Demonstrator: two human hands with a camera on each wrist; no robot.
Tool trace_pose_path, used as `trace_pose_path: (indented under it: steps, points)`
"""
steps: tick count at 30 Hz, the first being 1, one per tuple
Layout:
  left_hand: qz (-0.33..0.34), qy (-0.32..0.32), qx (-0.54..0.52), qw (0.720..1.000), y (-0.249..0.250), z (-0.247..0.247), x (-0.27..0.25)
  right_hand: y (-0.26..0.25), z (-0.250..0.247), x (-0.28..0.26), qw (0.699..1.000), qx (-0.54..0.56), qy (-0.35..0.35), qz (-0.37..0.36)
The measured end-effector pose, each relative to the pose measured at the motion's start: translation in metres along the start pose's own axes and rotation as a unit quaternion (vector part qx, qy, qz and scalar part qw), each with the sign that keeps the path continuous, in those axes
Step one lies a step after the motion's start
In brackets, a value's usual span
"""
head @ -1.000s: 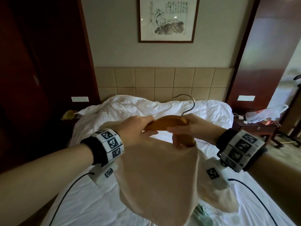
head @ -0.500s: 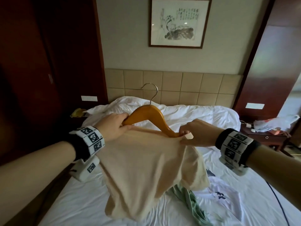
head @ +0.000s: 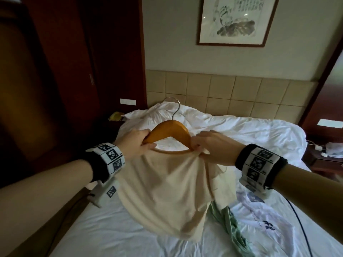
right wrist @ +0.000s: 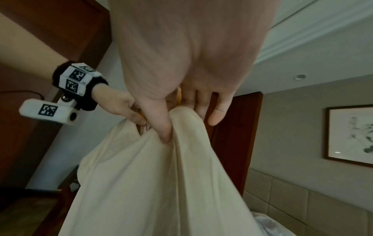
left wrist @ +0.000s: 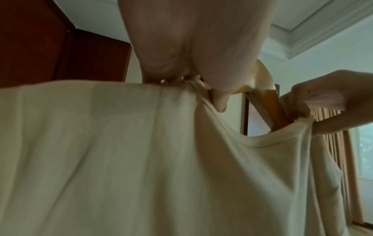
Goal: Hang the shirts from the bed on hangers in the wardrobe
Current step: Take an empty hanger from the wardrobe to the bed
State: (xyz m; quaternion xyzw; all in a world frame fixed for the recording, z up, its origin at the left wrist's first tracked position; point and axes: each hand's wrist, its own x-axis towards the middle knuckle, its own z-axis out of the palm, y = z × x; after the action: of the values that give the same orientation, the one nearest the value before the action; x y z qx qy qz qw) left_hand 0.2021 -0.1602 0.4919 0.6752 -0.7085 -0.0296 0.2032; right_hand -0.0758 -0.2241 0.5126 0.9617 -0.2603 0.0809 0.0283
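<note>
So the cream t-shirt [head: 167, 191] is plain, no print showing, soft and crumpled, hanging in loose folds from a wooden hanger [head: 169, 131] held up over the bed [head: 115, 232]. The hanger is honey-coloured wood with a metal hook, and the shirt's neckline sags under it between both hands. The left hand [head: 136, 143] has its fingers curled round the hanger's left end together with the fabric there. The right hand [head: 213, 145] pinches the bunched shirt at the hanger's right end, thumb pressed into the cloth in the right wrist view. 2 more shirts lie on the bed below: a green shirt [head: 232, 229] and a white printed shirt [head: 267, 225].

Compared with half a second ago, the right hand has pulled more fabric up over the hanger's right arm, so less bare wood shows on that side, and the fabric is bunched tighter there. The left hand keeps the same hold.
</note>
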Motion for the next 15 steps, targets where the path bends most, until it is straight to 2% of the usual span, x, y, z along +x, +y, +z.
trace_pose_path:
  steps: [3, 7, 12, 15]
  points:
    - [-0.031, 0.003, -0.016, 0.999, -0.014, -0.002, -0.016, -0.004, 0.015, 0.018, 0.996, -0.051, 0.048, -0.046]
    - [-0.087, 0.019, -0.003, 0.996, -0.050, -0.012, -0.046, -0.012, 0.030, 0.040, 0.995, -0.064, 0.075, -0.029]
    - [-0.130, 0.050, -0.002, 0.990, -0.096, -0.038, -0.095, -0.071, 0.040, 0.088, 0.998, -0.034, 0.029, -0.036]
    - [-0.153, 0.068, -0.016, 0.986, -0.139, -0.064, -0.132, -0.117, 0.040, 0.127, 0.996, 0.029, 0.056, -0.056]
